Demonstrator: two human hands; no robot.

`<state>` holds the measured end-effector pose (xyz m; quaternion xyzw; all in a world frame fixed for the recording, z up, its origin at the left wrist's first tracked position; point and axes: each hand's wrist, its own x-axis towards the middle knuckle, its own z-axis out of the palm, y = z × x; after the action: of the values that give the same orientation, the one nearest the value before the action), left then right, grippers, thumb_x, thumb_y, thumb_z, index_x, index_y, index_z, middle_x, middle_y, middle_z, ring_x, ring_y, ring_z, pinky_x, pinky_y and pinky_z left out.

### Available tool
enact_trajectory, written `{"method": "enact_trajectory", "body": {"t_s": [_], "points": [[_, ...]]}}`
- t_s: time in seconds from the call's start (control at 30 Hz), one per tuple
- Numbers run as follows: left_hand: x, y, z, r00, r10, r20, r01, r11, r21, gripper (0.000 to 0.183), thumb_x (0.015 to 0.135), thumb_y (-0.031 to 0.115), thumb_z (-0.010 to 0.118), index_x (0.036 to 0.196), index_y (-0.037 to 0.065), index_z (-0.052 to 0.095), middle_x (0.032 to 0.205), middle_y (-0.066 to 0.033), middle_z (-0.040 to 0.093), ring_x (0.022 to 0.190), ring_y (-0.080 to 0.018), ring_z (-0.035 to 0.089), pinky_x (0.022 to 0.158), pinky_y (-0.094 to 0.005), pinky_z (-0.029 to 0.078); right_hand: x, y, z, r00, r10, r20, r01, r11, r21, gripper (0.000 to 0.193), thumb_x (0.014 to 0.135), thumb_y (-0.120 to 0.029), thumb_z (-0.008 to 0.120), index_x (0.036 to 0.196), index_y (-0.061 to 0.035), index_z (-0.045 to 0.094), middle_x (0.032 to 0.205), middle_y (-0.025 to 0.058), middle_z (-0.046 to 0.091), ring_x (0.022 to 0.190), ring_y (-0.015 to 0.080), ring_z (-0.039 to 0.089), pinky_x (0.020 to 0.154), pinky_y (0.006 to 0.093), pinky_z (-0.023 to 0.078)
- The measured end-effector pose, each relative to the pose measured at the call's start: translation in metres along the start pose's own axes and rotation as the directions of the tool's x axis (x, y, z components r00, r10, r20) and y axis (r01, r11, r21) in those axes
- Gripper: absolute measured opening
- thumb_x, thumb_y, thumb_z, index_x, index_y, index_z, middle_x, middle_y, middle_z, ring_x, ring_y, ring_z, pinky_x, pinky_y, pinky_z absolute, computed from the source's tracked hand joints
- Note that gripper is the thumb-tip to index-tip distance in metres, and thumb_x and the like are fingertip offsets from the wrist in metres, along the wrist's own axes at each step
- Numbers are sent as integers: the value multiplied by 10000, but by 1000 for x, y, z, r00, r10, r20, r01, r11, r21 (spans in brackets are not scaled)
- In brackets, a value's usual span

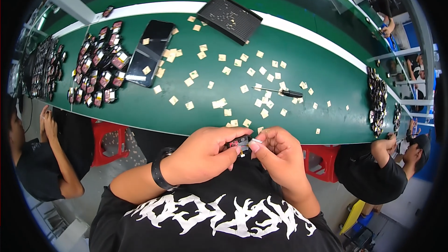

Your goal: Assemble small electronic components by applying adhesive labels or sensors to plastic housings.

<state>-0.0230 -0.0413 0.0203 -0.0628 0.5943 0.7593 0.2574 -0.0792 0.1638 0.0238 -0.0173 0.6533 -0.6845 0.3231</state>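
My left hand is closed around a small black electronic device with pink and red patches, held just off the near edge of the green table. My right hand pinches a small whitish piece between thumb and forefinger, right beside the device. Whether that piece touches the device I cannot tell. Just beyond my hands, many small cream-coloured squares lie scattered on the green tabletop. A black-handled screwdriver rests among them, its thin shaft pointing left.
A black ribbed tray with small bits in it sits at the far edge. Left of centre lies a dark tablet-like panel, near clusters of small black devices. More devices pile up at right. People sit at both sides, near red stools.
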Motion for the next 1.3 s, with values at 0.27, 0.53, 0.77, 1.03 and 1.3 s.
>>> {"method": "enact_trajectory", "body": {"t_s": [0.27, 0.53, 0.77, 1.03, 1.3], "points": [[46, 8, 16, 997, -44, -69, 43, 999, -21, 355, 1002, -19, 531, 1352, -23, 587, 1098, -68, 687, 836, -89, 663, 679, -234, 539, 9, -3, -32, 998, -5, -58, 5, 1000, -4, 84, 923, -4, 722, 936, -4, 639, 792, -10, 670, 645, -20, 537, 536, 174, 407], [67, -3, 21, 994, 0, -112, -5, 999, -47, 306, 1001, -51, 536, 1298, -50, 612, 1073, -85, 706, 919, -100, 675, 850, -267, 572, 21, 8, -51, 979, -203, -30, 181, 920, -347, 115, 860, -1, 776, 945, 29, 705, 839, 74, 734, 587, 29, 585, 511, 201, 444], [74, -2, 33, 994, 66, -84, -53, 987, 152, 408, 987, -85, 509, 1389, -31, 556, 1208, -116, 697, 1014, -132, 686, 915, -279, 564, 22, 19, -65, 928, -369, -38, 330, 866, -375, 111, 847, -10, 797, 948, 14, 758, 846, 95, 733, 658, 87, 637, 569, 229, 480], [75, 0, 42, 992, 122, -23, -106, 931, 349, 514, 951, -93, 524, 1454, 7, 509, 1222, -132, 706, 1024, -181, 720, 914, -286, 556, 16, 22, -78, 947, -317, -46, 277, 882, -381, 86, 855, -15, 791, 932, 8, 762, 830, 74, 696, 668, 91, 616, 586, 230, 474], [77, -5, 44, 972, 210, 110, -236, 889, 392, 467, 959, -30, 570, 1422, 28, 556, 1035, -98, 749, 916, -192, 740, 824, -299, 553, 14, 21, -88, 993, 84, -82, -66, 978, 198, 258, 827, 56, 809, 878, -4, 562, 799, -11, 509, 686, 50, 562, 604, 188, 485]]}}
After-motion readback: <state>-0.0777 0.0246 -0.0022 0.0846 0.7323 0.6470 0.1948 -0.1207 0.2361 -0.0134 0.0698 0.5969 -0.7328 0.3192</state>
